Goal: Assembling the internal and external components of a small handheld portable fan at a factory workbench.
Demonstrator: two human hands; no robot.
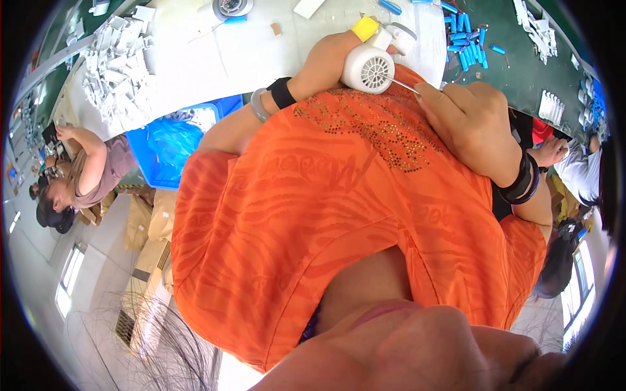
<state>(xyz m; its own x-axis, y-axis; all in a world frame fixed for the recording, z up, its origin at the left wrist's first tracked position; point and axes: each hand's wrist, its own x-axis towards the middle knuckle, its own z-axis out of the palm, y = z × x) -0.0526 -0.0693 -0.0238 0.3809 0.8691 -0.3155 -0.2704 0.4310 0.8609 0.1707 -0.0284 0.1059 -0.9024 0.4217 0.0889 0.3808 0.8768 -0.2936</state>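
My left hand (pixel 329 60) is closed around a white rounded device (pixel 352 67) that looks like a small handheld fan, its slotted round grille facing me. A yellow cover (pixel 365 28) wraps one of that hand's fingertips. My right hand (pixel 464 120) grips a thin metal tool (pixel 404 84); its tip is at the grille, and its handle is hidden in my fingers, so its exact kind is unclear. Just beyond the device, a white and grey round part (pixel 402 39) shows, partly covered by my left fingers. Both hands are close against my orange shirt.
White plastic pieces (pixel 117 68) lie heaped on the left of the white work surface (pixel 195 58). Below it stands a blue bin (pixel 155 166) with a blue liner. Several blue cylindrical cells (pixel 466 42) lie at the right. Other people (pixel 98 159) work on both sides.
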